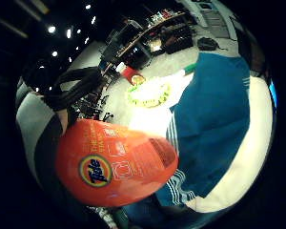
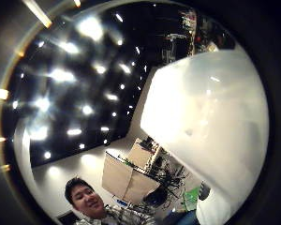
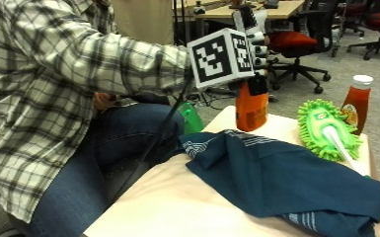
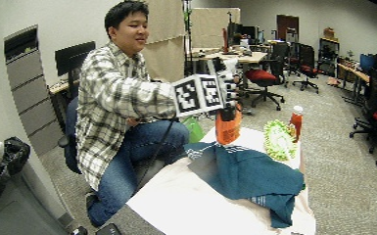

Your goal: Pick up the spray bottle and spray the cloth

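Orange plastic spray bottle with a Tide label (image 3: 251, 109), raised clear of the table's far end and kept upright, its base hanging just above the cream tabletop (image 3: 183, 207). Gripped at the black neck and trigger by the gloved right hand (image 3: 258, 45), fingers curled round the top. Probably held that way to keep a finger on the trigger and bring the nozzle toward the target, though nozzle direction not readable. Nearest to it, the crumpled dark teal cloth with pale stripes (image 3: 278, 175), spread across the middle of the table, one corner lying just beneath the bottle. Beyond the cloth, a lime green fluffy duster head with a white handle (image 3: 327, 129), and just beside that a red sauce bottle with a white cap (image 3: 357, 102). Neither seemed to block the way from bottle to cloth. Bare hand largely hidden near the lap.
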Demonstrator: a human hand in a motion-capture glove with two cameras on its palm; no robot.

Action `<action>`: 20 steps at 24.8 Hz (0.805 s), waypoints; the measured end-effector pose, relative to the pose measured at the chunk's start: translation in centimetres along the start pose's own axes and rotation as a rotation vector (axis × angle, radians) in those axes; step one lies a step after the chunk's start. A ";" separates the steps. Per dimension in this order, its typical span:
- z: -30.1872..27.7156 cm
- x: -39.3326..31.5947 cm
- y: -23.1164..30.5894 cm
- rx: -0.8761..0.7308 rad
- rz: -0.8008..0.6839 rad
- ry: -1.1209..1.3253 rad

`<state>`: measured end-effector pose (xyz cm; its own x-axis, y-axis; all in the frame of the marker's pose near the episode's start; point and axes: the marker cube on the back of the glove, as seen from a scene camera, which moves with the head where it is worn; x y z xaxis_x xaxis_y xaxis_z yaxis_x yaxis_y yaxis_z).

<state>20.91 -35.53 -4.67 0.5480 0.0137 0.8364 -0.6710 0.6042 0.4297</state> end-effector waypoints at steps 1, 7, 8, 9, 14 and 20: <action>1.4 0.4 0.0 -0.019 0.001 -0.001; 6.9 3.0 -0.2 -0.061 0.034 -0.038; 7.5 3.5 -0.2 -0.060 0.040 -0.039; 7.9 3.9 -0.3 -0.058 0.046 -0.037; 8.8 5.4 -0.5 -0.061 0.056 -0.017; 8.8 6.2 -0.7 -0.094 0.047 0.017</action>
<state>20.42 -42.91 3.23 0.5259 0.0569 0.8487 -0.6470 0.6745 0.3557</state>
